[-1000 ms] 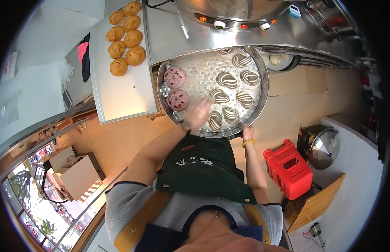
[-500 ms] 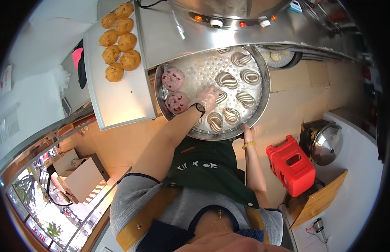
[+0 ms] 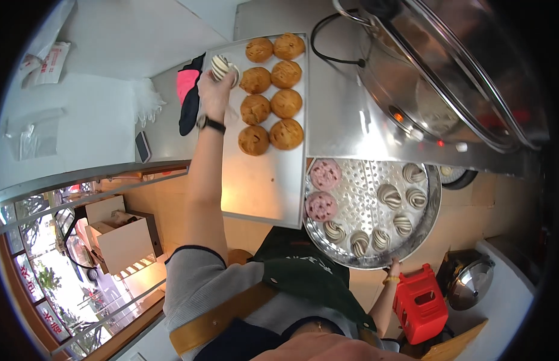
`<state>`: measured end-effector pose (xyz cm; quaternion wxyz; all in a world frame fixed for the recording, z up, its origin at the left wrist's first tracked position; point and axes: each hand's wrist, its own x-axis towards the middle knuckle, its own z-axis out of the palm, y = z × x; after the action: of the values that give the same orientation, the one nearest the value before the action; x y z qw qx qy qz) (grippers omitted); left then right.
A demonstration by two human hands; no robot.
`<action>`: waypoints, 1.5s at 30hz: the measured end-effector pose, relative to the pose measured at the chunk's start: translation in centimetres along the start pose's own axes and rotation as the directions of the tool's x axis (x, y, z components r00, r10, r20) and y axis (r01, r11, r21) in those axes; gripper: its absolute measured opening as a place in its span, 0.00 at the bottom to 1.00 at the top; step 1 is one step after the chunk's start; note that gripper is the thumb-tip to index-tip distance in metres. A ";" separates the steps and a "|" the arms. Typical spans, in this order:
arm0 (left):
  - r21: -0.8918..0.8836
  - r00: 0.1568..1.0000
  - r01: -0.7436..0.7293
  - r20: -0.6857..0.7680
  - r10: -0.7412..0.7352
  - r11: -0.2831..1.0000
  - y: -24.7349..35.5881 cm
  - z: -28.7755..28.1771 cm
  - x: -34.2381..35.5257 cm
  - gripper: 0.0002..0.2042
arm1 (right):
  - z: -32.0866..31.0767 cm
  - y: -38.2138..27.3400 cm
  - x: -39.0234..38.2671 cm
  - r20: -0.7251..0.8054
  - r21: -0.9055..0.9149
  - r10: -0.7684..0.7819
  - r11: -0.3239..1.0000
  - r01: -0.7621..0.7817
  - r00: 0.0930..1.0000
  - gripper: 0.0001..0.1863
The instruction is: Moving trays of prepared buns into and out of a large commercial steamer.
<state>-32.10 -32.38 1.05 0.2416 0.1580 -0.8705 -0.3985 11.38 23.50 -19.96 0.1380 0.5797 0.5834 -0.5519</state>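
Head view: striped bun point(image 3: 219, 67) in left hand point(image 3: 215, 91) beside eight brown buns point(image 3: 255, 110)

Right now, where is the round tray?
In the head view, the round tray is right of centre, beside the rectangular tray, with the right hand at its lower rim.

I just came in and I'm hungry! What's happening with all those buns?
The person's left hand holds a striped swirl bun at the far left corner of the rectangular tray, where eight golden-brown buns sit in two rows. The right hand is at the near rim of the round perforated metal pan. Inside that pan are seven more striped buns and two pink buns.
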 end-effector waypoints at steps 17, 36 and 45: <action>0.550 0.953 0.162 0.127 -0.273 0.820 -5.0 5.2 8.8 0.32 | -0.3 -0.9 -1.1 -0.096 0.023 -0.033 0.999 0.035 0.995 0.24; -0.219 0.149 -0.705 0.884 0.443 0.674 10.8 22.9 -38.3 0.26 | 1.3 -2.9 -4.1 0.112 -0.022 -0.243 0.969 0.247 0.963 0.23; -0.079 0.237 -0.704 0.911 0.338 0.706 9.7 21.3 -38.5 0.20 | 1.2 -1.1 -2.4 0.107 0.033 -0.408 0.913 0.407 0.906 0.28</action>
<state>-12.50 4.91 -14.93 -0.1565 -0.3376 -0.9159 -0.1504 10.60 21.63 -17.95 0.0492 0.4139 0.6802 -0.6030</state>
